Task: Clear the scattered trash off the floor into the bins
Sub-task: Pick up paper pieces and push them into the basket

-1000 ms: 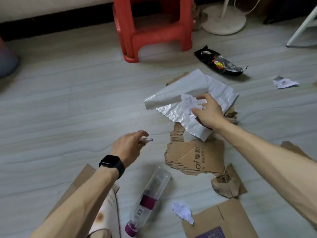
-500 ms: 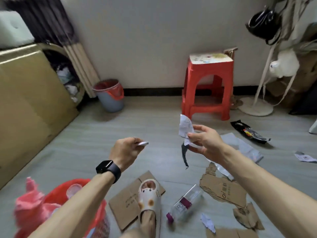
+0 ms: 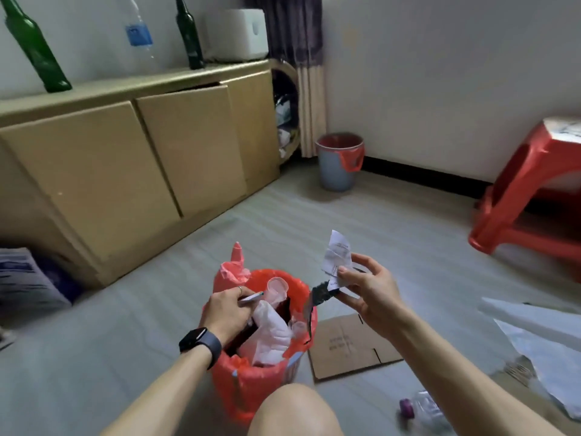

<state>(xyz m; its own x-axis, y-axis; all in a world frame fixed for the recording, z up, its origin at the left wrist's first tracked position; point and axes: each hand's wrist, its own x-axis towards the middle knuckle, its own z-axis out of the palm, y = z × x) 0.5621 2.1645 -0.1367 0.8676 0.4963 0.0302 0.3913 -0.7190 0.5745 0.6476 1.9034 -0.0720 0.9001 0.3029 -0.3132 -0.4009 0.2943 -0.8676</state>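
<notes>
- Both hands were brought over to the red-lined bin [image 3: 251,385] since the earlier frame; it was seen at lower left then and is now directly under the left hand [image 3: 229,313].
- White paper slip [image 3: 337,256] is pinched between thumb and forefinger of the right hand [image 3: 371,294] and sticks up above them, just right of the bin rim.
- Black torn strip [image 3: 317,297] is held in the same pinch and dangles down over the bin's right rim.
- Left hand's fingers are curled round a thin silvery item [image 3: 251,298], tip poking out over the bin opening.
- Bin is packed to the rim with white and pink waste; its lower side is hidden by a knee [image 3: 292,410].
- Two bins counted: the second, a grey-blue bin [image 3: 339,162], stands by the far wall, well apart.
- On the floor: one cardboard piece [image 3: 349,344] just right of the near bin, one silver sheet [image 3: 540,335], one blurred plastic bottle [image 3: 421,407].
- One red stool [image 3: 528,190] at right.
- Cabinet [image 3: 125,158] at left, topped by two green bottles [image 3: 34,45] and one clear bottle [image 3: 138,36].
</notes>
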